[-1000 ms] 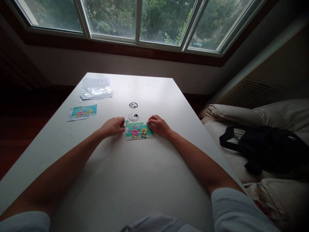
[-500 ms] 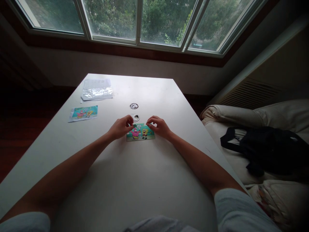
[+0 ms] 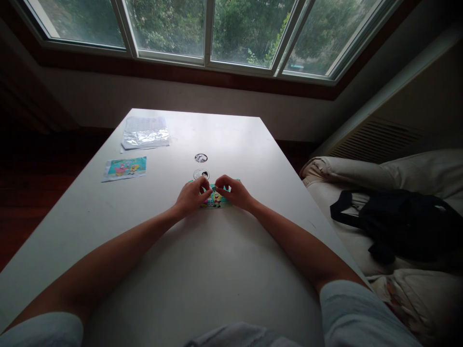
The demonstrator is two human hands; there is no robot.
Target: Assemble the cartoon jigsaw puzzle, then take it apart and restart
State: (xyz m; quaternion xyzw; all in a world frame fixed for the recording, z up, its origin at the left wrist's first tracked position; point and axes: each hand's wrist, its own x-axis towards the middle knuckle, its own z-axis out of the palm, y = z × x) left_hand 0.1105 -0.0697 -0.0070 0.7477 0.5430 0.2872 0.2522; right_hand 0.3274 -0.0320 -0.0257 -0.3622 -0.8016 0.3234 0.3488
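A small cartoon jigsaw puzzle (image 3: 216, 200) lies flat on the white table (image 3: 202, 260), mostly covered by my hands. My left hand (image 3: 191, 196) rests over its left half with fingers curled and fingertips pinched near the puzzle's upper middle. My right hand (image 3: 233, 192) sits on its right half, fingers bent, tips pressed down close to those of the left hand. Whether a loose piece is between the fingertips is hidden.
A printed cartoon picture card (image 3: 125, 168) lies at the left of the table, with a clear plastic bag on papers (image 3: 145, 132) behind it. Two round cable holes (image 3: 200, 158) are set in the table beyond the puzzle. A black bag (image 3: 401, 224) lies on a cream sofa (image 3: 361, 168) at the right.
My left hand moved right from the puzzle's left edge onto the puzzle, meeting the right hand's fingertips. The right hand shifted slightly inward. The puzzle stayed where it was.
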